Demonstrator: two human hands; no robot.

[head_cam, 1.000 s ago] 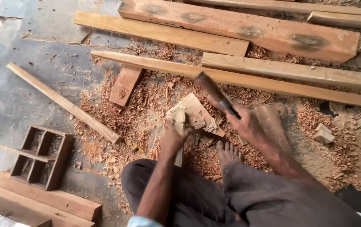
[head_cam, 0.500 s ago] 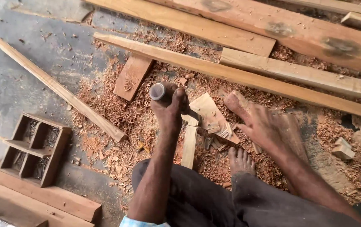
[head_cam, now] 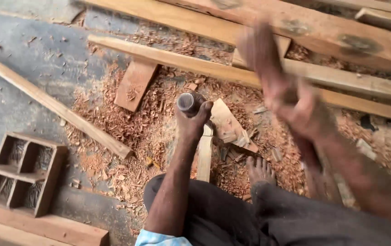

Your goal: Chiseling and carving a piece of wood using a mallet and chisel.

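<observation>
The left hand (head_cam: pixel 194 119) is seen closed around a chisel (head_cam: pixel 187 103), of which only the round, dark butt end of the handle shows above the fist; the tool is held upright over a narrow wooden strip (head_cam: pixel 203 157) that lies lengthwise toward the person, beside the knee. Just to the right of the fist a pale, flat wooden offcut (head_cam: pixel 230 124) is seen, tilted and resting among the shavings; whether the chisel's edge touches it or the strip cannot be told, since the blade is hidden by the hand.

The right hand (head_cam: pixel 291 102) is raised above the work and is heavily blurred; a long shape blurred with it reaches up toward the planks, but whether it is a held tool, and how far the fingers are closed, cannot be told.

A bare foot (head_cam: pixel 260 171) is planted on the shavings just right of the strip; reddish wood shavings (head_cam: pixel 136 127) are spread thickly over the grey floor (head_cam: pixel 27 64).

Long planks (head_cam: pixel 195 61) are laid across the top of the view; a short reddish board (head_cam: pixel 134 85) lies below them; a slim batten (head_cam: pixel 54 107) runs diagonally at the left; a small wooden frame with four compartments (head_cam: pixel 22 171) sits at the lower left, resting on a flat board (head_cam: pixel 49 228).
</observation>
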